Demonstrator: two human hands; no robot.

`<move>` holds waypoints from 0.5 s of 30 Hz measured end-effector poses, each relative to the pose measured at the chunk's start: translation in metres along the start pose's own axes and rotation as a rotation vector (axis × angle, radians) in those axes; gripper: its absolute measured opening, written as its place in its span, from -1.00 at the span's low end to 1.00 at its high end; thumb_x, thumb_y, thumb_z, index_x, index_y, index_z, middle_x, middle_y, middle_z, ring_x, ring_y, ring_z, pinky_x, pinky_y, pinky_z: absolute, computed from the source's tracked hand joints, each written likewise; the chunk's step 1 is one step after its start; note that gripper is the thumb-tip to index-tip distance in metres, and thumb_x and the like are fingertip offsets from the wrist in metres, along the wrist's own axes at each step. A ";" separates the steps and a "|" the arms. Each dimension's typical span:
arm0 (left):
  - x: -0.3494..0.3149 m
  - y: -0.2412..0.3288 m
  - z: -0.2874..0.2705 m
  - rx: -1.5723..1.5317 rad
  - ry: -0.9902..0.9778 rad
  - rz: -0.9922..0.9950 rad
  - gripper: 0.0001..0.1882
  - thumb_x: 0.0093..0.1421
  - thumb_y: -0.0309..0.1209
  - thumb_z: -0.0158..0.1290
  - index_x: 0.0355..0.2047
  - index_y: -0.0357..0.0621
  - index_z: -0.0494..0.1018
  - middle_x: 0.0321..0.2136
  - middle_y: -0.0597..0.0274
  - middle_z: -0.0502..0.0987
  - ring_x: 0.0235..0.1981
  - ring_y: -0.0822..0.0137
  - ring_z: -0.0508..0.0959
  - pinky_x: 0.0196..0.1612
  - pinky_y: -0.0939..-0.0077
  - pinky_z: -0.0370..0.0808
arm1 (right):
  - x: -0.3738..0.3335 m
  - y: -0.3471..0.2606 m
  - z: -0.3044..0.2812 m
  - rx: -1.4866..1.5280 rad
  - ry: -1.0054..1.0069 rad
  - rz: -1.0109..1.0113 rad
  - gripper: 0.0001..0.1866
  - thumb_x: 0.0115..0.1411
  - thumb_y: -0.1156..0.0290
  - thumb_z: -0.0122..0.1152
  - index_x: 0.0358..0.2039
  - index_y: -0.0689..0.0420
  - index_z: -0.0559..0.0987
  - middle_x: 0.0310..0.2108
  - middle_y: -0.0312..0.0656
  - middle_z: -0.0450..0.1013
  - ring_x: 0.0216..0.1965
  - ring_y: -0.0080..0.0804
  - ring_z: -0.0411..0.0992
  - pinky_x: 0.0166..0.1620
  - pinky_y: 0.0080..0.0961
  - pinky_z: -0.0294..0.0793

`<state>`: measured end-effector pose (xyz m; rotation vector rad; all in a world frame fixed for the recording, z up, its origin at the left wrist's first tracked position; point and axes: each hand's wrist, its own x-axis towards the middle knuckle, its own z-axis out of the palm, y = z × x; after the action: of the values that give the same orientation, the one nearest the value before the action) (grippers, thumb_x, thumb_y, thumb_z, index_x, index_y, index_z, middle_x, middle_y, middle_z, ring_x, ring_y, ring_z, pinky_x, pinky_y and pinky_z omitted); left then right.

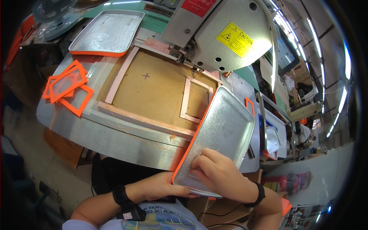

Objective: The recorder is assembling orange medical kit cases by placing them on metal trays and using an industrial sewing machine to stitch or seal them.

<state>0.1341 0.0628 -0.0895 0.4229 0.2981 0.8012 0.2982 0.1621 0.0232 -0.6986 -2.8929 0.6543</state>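
Note:
A rectangular silver panel [227,120] with a pale raised rim and orange edging leans over the right side of the work plate, tilted. My left hand [160,186] grips its near left corner, thumb on top and the other fingers hidden underneath. Over the panel's near end, my right hand [218,171] is closed with its fingers curled together. What those fingers hold, if anything, is too small to make out. A similar silver panel [107,30] lies at the far left. On the left are several orange frames [73,86], some with clear middles, overlapping.
A sewing machine head [230,34] stands over a brown template [153,90] edged with pink strips. Loose orange threads [153,143] trail over the metal table edge [126,142]. Far left is a fan [53,17]. A small orange frame [250,106] lies beyond the held panel.

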 end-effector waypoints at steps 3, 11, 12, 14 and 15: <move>0.001 -0.004 -0.003 0.006 -0.011 -0.001 -0.57 0.33 -0.50 0.07 0.19 -0.34 0.36 0.08 0.04 0.51 0.09 0.29 0.55 0.22 0.42 0.48 | -0.001 -0.002 0.003 -0.035 -0.046 0.012 -0.82 0.06 0.50 0.29 -0.37 0.21 0.45 -0.43 -0.10 0.34 -0.38 -0.08 0.43 -0.31 -0.25 0.47; 0.000 -0.001 -0.002 0.030 0.001 -0.035 -0.54 0.33 -0.46 0.11 0.20 -0.34 0.36 0.10 0.05 0.51 0.10 0.31 0.54 0.23 0.45 0.46 | -0.019 -0.017 -0.031 0.450 -0.319 0.028 -0.86 0.07 0.54 0.31 -0.47 0.15 0.47 -0.49 -0.20 0.38 -0.50 -0.23 0.44 -0.43 -0.40 0.44; -0.001 0.000 -0.001 0.018 -0.006 -0.045 -0.53 0.33 -0.46 0.11 0.21 -0.34 0.35 0.10 0.05 0.51 0.10 0.31 0.54 0.23 0.45 0.45 | -0.024 -0.018 -0.039 0.517 -0.356 0.036 -0.86 0.08 0.54 0.32 -0.49 0.14 0.48 -0.50 -0.22 0.40 -0.52 -0.28 0.45 -0.45 -0.44 0.44; -0.001 0.003 -0.001 0.035 -0.014 -0.059 -0.52 0.33 -0.44 0.11 0.22 -0.35 0.34 0.11 0.04 0.51 0.11 0.31 0.54 0.23 0.44 0.45 | -0.037 -0.011 -0.051 0.617 -0.339 -0.006 -0.83 0.09 0.50 0.35 -0.51 0.15 0.48 -0.54 -0.23 0.38 -0.54 -0.30 0.44 -0.47 -0.44 0.43; -0.002 0.005 0.000 0.044 -0.020 -0.068 -0.51 0.33 -0.44 0.11 0.22 -0.35 0.34 0.11 0.04 0.50 0.11 0.31 0.54 0.23 0.44 0.45 | -0.045 -0.008 -0.059 0.666 -0.327 -0.025 -0.81 0.10 0.48 0.36 -0.52 0.15 0.48 -0.56 -0.23 0.38 -0.56 -0.32 0.44 -0.48 -0.44 0.43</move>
<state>0.1296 0.0646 -0.0870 0.4599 0.3104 0.7241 0.3459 0.1577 0.0802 -0.4882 -2.6406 1.7443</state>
